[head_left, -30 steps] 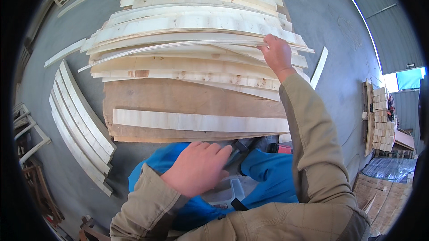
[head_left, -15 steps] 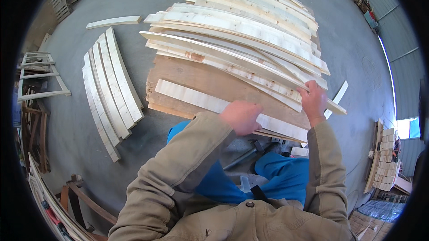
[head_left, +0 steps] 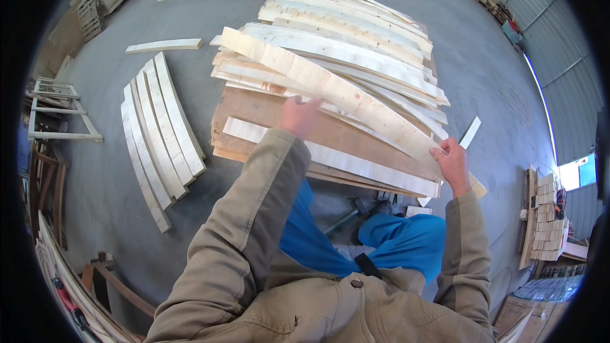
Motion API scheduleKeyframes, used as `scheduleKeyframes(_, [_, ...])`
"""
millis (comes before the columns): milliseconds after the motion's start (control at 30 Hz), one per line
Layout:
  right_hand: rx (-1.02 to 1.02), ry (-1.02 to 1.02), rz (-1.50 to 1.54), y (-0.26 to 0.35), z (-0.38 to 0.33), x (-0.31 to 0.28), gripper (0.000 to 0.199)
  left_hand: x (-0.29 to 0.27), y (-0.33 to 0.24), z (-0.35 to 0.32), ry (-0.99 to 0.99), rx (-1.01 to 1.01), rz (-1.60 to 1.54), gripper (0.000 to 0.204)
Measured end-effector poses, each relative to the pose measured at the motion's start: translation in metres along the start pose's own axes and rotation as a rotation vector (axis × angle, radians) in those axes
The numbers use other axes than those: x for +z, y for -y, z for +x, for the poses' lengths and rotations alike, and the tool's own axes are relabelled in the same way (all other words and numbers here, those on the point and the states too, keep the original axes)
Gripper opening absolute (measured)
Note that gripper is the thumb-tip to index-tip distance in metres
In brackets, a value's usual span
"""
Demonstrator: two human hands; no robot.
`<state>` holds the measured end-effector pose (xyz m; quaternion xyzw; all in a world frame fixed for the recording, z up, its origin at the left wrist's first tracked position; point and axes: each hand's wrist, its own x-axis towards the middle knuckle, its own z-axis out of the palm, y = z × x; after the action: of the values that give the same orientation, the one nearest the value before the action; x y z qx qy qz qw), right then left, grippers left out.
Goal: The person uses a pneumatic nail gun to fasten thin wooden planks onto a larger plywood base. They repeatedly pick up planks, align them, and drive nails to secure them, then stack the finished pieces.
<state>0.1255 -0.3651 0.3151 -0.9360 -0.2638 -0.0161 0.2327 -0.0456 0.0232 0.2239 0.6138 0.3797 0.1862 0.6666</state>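
A pale wooden board (head_left: 346, 92) lies slantwise over several other boards, its broad face turned up. My right hand (head_left: 452, 160) is closed on its near right end. Motion smears my left hand (head_left: 301, 116), which is beside the near edge of the piled boards; whether it touches one I cannot tell. Closer to me, a single narrow board (head_left: 330, 157) rests by itself on brown plywood sheets (head_left: 254, 109). Beyond the slanted board, more pale boards (head_left: 356, 41) lie side by side across the sheets.
Several boards (head_left: 166, 130) lie in a fanned row on the floor at left, with a loose board (head_left: 164, 45) behind them. A hammer (head_left: 343, 222) is by my legs. A wooden frame (head_left: 63, 134) stands far left; stacked wood blocks (head_left: 548, 219) are at right.
The board in my right hand has turned its broad face up, and its far end has swung away from me. My left hand has moved left and away from the narrow near board.
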Motion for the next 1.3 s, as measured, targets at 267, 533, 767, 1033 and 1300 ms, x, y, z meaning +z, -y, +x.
scheduleKeyframes(267, [0.051, 0.04, 0.099, -0.017, -0.024, -0.015, 0.033, -0.005, 0.005, 0.014, -0.06, -0.295, -0.627, 0.051])
scheduleKeyframes(533, [0.074, 0.124, 0.239, -0.025, -0.03, -0.007, 0.033, -0.01, 0.0, 0.008, 0.024, -0.211, -0.848, 0.025])
scheduleKeyframes(767, [0.033, 0.144, 0.223, -0.035, -0.03, 0.004, 0.047, -0.022, -0.002, 0.026, 0.054, -0.146, -0.801, 0.025])
scheduleKeyframes(1033, [-0.222, 0.156, -0.156, -0.015, -0.053, 0.042, 0.09, -0.059, 0.012, 0.024, -0.106, -0.171, -0.733, 0.027])
scheduleKeyframes(1300, [-0.144, 0.457, -0.137, -0.041, -0.036, 0.101, 0.067, -0.075, 0.093, 0.035, -0.158, -0.255, -0.688, 0.022])
